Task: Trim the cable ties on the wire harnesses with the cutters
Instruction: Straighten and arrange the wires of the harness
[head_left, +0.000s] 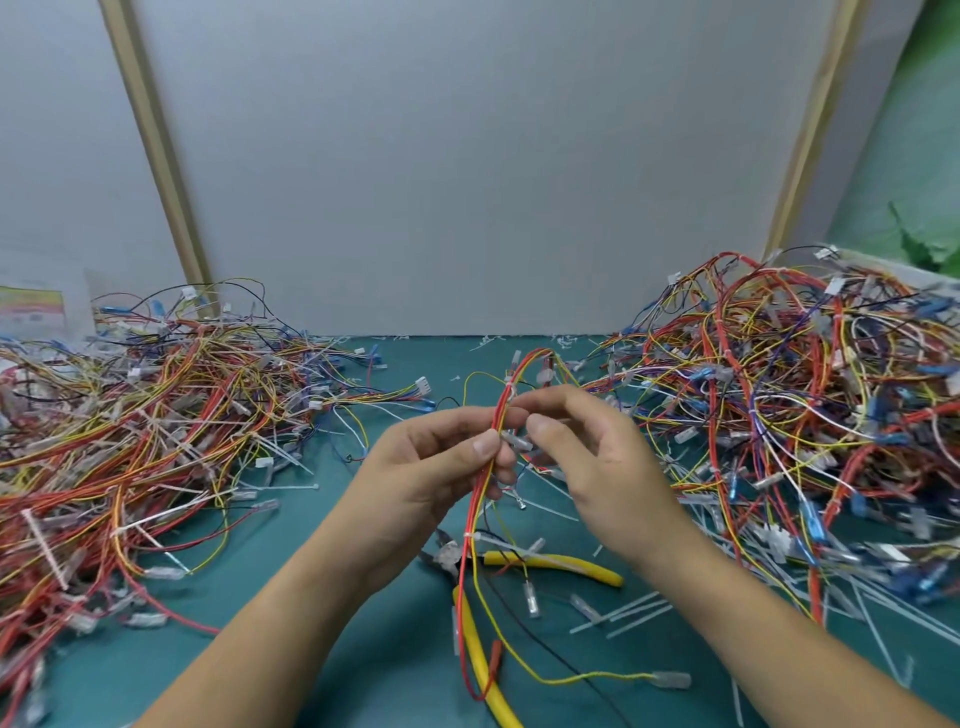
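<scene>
My left hand (431, 457) grips a red, orange and yellow wire harness (480, 499) upright over the green mat, thumb pressed on the bundle. A white cable tie (510, 391) wraps the harness just above my fingers, and another tie (470, 535) sits lower down. My right hand (597, 462) is beside it, fingers curled, pinching a clear terminal sleeve (519, 441) of the same harness. The yellow-handled cutters (550, 564) lie on the mat below both hands, jaws pointing left, with no hand on them.
A big tangle of harnesses (140, 415) fills the left side and another pile (810, 405) the right. Cut white tie ends (634, 613) litter the green mat (363, 675). A grey panel (467, 182) closes the back.
</scene>
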